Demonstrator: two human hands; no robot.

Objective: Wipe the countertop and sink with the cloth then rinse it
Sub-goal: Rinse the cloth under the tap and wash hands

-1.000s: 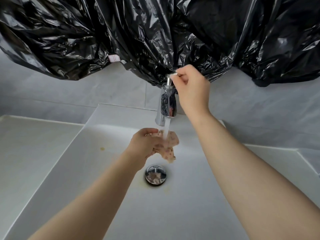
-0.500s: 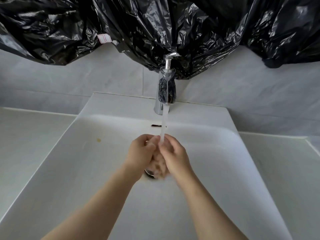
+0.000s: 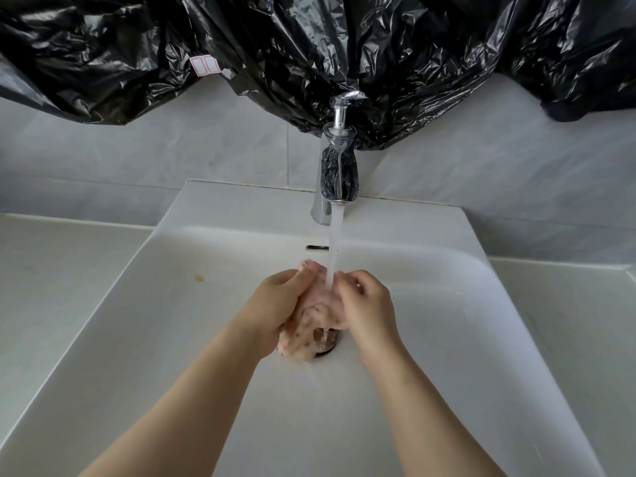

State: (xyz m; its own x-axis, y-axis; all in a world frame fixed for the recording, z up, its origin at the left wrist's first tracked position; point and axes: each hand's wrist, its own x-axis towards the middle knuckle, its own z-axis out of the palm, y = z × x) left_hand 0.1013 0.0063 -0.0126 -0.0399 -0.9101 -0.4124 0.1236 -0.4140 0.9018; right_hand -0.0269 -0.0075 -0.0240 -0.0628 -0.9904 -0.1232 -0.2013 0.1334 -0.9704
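Now, through the head camera. Grips a pink cloth [image 3: 309, 321] flecked with dark spots between both hands, at the middle of the frame, down inside the white sink [image 3: 155, 339]. Wraps the left hand [image 3: 275, 304] round the cloth's nine-o'clock side, fingers curled tight on the fabric, thumb lying over the top. Clamps the right hand [image 3: 370, 304] on the three-o'clock side, fingers bent and pinching the fabric. Holds the bundle right under a stream of water [image 3: 334, 242] falling from the chrome tap [image 3: 339, 173] at twelve o'clock, and meets that stream at the cloth's upper edge, between the two hands. Lets the cloth's lower end hang toward six o'clock, blurred, covering most of the drain [image 3: 328, 344] below. Extends both bare forearms from five and seven o'clock up to the hands.

Elsewhere in the same view: shows a dark overflow slot [image 3: 317, 247] on the sink's back wall, just beside the stream at its nine-o'clock side. Shows a small yellowish spot [image 3: 199, 278] on the basin slope at nine o'clock from the hands, well apart from them. Flanks the sink with pale countertop [image 3: 51, 270] at nine and three o'clock. Backs it all with grey wall tiles [image 3: 172, 149]. Drapes crumpled black plastic sheeting [image 3: 309, 46] across the top from ten to two o'clock, lowest fold hanging just behind the tap's lever. Carries a small white label [image 3: 204, 65] with red edging on the sheeting at eleven o'clock.
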